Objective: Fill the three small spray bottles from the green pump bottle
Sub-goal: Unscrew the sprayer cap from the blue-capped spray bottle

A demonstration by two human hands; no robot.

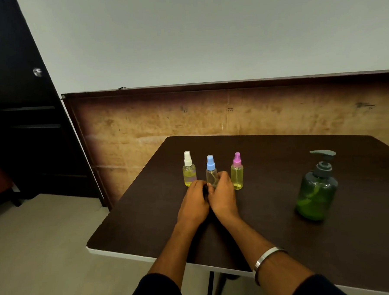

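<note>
— Head view: where are the bottles?
— Three stand in a row on the dark table: white-capped bottle, blue-capped bottle, pink-capped bottle. The green pump bottle stands well apart, right.
— And the hands?
— The right hand curls around the blue-capped bottle's base; the left hand touches it, fingers curled, grip unclear.

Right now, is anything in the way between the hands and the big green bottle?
Nothing visible. Both hands, left hand and right hand, sit by the blue-capped bottle. The green pump bottle stands off to the right, with only bare table between.
</note>
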